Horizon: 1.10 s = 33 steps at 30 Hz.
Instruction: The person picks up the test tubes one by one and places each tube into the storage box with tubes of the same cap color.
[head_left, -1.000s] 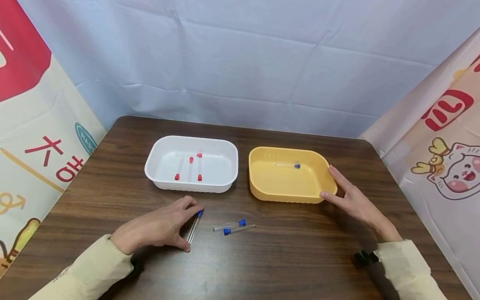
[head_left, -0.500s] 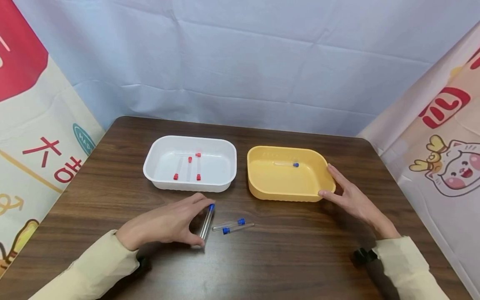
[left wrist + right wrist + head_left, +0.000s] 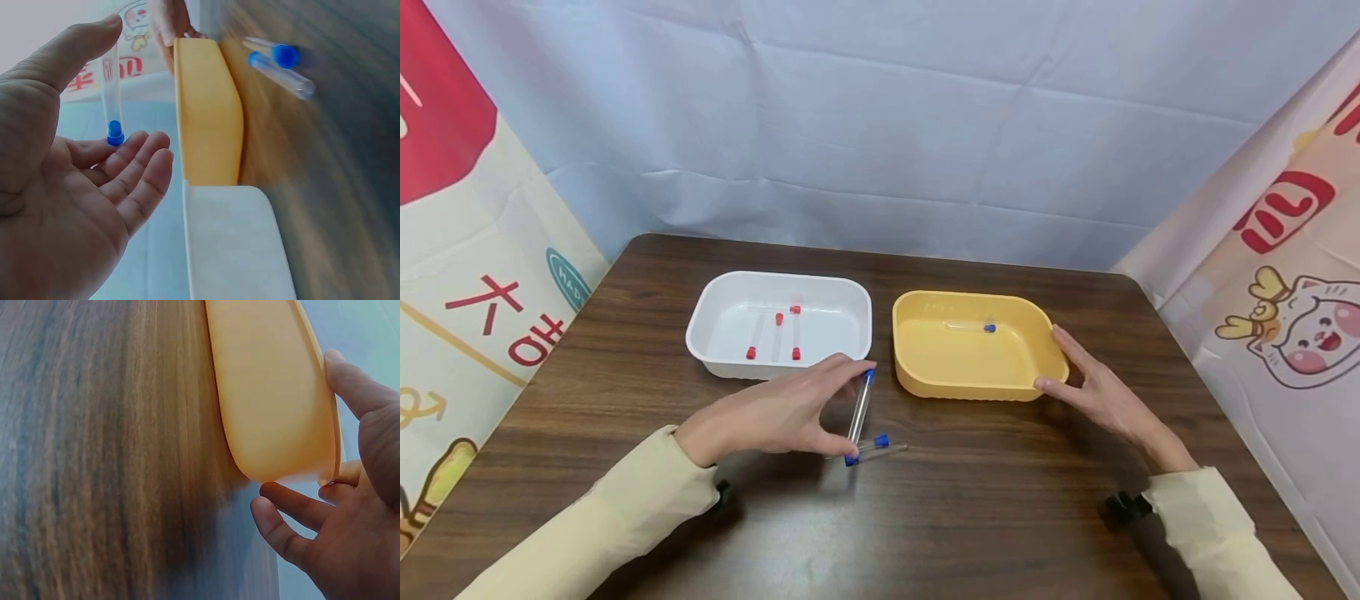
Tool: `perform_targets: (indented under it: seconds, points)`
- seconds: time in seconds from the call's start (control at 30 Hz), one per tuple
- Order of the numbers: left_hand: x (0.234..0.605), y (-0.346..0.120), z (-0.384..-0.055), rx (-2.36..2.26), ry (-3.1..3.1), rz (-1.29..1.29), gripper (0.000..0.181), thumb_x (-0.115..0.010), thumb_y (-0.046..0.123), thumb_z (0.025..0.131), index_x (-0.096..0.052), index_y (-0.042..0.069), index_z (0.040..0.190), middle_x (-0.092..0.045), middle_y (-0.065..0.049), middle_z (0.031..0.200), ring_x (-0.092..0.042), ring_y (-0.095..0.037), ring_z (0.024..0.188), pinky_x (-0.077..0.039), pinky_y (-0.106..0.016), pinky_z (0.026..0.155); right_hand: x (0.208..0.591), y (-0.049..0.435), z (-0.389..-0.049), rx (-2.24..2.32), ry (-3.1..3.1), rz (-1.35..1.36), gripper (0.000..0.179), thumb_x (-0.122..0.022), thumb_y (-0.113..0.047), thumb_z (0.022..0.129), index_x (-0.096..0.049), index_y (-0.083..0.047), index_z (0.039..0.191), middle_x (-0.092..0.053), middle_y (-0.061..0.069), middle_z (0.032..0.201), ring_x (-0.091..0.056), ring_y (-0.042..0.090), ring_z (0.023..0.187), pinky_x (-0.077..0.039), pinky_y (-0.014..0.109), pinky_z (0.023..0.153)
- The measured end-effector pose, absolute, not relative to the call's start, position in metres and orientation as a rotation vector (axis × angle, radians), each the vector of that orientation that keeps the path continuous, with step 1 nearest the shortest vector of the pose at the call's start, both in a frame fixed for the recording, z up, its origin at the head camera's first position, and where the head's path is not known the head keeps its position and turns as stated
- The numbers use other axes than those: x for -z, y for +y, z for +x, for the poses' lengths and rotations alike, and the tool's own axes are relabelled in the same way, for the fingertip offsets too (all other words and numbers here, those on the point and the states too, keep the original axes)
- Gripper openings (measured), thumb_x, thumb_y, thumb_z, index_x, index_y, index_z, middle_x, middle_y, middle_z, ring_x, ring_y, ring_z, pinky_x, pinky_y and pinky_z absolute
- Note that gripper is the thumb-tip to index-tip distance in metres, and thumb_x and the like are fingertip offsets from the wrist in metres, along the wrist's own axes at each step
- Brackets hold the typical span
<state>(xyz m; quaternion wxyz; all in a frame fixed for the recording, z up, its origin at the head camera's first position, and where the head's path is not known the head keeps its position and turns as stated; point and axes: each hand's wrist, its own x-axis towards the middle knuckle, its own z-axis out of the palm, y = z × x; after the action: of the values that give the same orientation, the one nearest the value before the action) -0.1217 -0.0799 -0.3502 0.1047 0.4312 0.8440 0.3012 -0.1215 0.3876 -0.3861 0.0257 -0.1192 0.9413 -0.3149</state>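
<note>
In the head view my left hand (image 3: 778, 412) pinches a clear test tube (image 3: 861, 412) with a blue cap between thumb and forefinger, one at each end. The left wrist view shows the blue cap (image 3: 115, 133) at the forefinger and the other fingers loosely bent. Beneath that hand, two more blue-capped test tubes (image 3: 886, 451) lie on the table, partly covered in the head view. My right hand (image 3: 1101, 396) holds the right end of a yellow tray (image 3: 970, 391), its thumb at the rim. One blue-capped test tube (image 3: 970, 326) lies inside that tray.
Left of the yellow tray stands a white tray (image 3: 730, 367) holding several red-capped test tubes (image 3: 777, 337). Both trays stand on a dark wooden table (image 3: 1000, 517). A pale cloth (image 3: 880, 125) hangs behind it, with printed cloths at both sides.
My left hand has lifted the pinched test tube and carried it right and away from me, over the two lying tubes. My right hand stays at the yellow tray.
</note>
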Motion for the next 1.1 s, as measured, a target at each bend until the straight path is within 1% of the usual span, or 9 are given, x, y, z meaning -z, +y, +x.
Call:
perform_targets:
  seconds: [0.23,0.37,0.4,0.57,0.6,0.63,0.83,0.93,1.1]
  points:
    - [0.34,-0.06,-0.135,-0.918,2.467,1.245,0.092,-0.088,0.04,0.083,-0.04,0.007,0.155,-0.056,0.0,0.126,-0.058,-0.017,0.116,-0.05,-0.032,0.098,0.385,0.387,-0.121,0.958,2.911,-0.333,0.094,-0.073,-0.032,0.099,-0.012,-0.008,0.167,-0.017,0.018,0.17,-0.03,0.043,0.148,-0.028,0.0,0.095]
    - [0.336,-0.049,-0.144,-0.903,2.479,1.242,0.093,-0.087,0.042,0.084,-0.04,0.005,0.156,-0.055,-0.001,0.131,-0.058,-0.016,0.118,-0.05,-0.032,0.1,0.383,0.387,-0.12,0.951,2.904,-0.323,0.095,-0.073,-0.033,0.099,-0.011,-0.01,0.167,-0.016,0.017,0.171,-0.029,0.043,0.149,-0.027,0.0,0.095]
    - [0.335,-0.046,-0.146,-0.9,2.479,1.236,0.093,-0.086,0.042,0.084,-0.039,0.006,0.156,-0.054,0.0,0.132,-0.057,-0.015,0.119,-0.05,-0.032,0.1,0.383,0.387,-0.12,0.948,2.901,-0.322,0.095,-0.073,-0.033,0.099,-0.011,-0.009,0.167,-0.015,0.017,0.171,-0.028,0.042,0.149,-0.028,0.003,0.099]
    - [0.333,-0.034,-0.155,-0.886,2.496,1.212,0.092,-0.085,0.046,0.085,-0.039,0.008,0.156,-0.051,-0.002,0.138,-0.057,-0.014,0.119,-0.049,-0.032,0.101,0.384,0.387,-0.12,0.966,2.901,-0.344,0.094,-0.073,-0.031,0.099,-0.012,-0.006,0.166,-0.015,0.019,0.17,-0.026,0.045,0.149,-0.026,0.0,0.098]
    - [0.333,-0.031,-0.157,-0.884,2.501,1.209,0.092,-0.085,0.046,0.085,-0.039,0.008,0.156,-0.051,-0.002,0.139,-0.058,-0.015,0.119,-0.049,-0.032,0.101,0.384,0.387,-0.12,0.968,2.901,-0.344,0.094,-0.073,-0.031,0.099,-0.011,-0.006,0.166,-0.015,0.02,0.17,-0.026,0.045,0.149,-0.025,-0.001,0.098]
    - [0.333,-0.028,-0.158,-0.883,2.506,1.204,0.092,-0.084,0.046,0.085,-0.039,0.009,0.156,-0.05,-0.003,0.139,-0.058,-0.015,0.119,-0.05,-0.031,0.1,0.384,0.387,-0.12,0.973,2.903,-0.347,0.094,-0.073,-0.031,0.099,-0.012,-0.006,0.166,-0.015,0.02,0.17,-0.026,0.046,0.149,-0.023,-0.004,0.093]
    - [0.331,-0.012,-0.167,-0.891,2.516,1.162,0.093,-0.083,0.049,0.084,-0.039,0.01,0.156,-0.052,-0.003,0.137,-0.058,-0.015,0.119,-0.051,-0.03,0.093,0.383,0.387,-0.119,0.959,2.912,-0.329,0.095,-0.073,-0.032,0.099,-0.01,-0.008,0.166,-0.015,0.021,0.17,-0.029,0.045,0.148,-0.025,-0.004,0.092]
    - [0.33,-0.006,-0.17,-0.903,2.51,1.149,0.093,-0.083,0.05,0.084,-0.039,0.01,0.156,-0.053,-0.005,0.136,-0.058,-0.019,0.121,-0.051,-0.032,0.096,0.382,0.386,-0.118,0.947,2.928,-0.327,0.095,-0.073,-0.032,0.099,-0.012,-0.007,0.166,-0.016,0.022,0.169,-0.031,0.046,0.146,-0.026,-0.003,0.091]
    - [0.331,0.005,-0.177,-0.913,2.506,1.131,0.09,-0.082,0.049,0.085,-0.04,0.01,0.155,-0.054,-0.005,0.137,-0.058,-0.02,0.122,-0.05,-0.034,0.096,0.382,0.385,-0.118,0.931,2.938,-0.305,0.096,-0.074,-0.034,0.098,-0.012,-0.006,0.166,-0.017,0.022,0.169,-0.031,0.045,0.147,-0.025,-0.003,0.091]
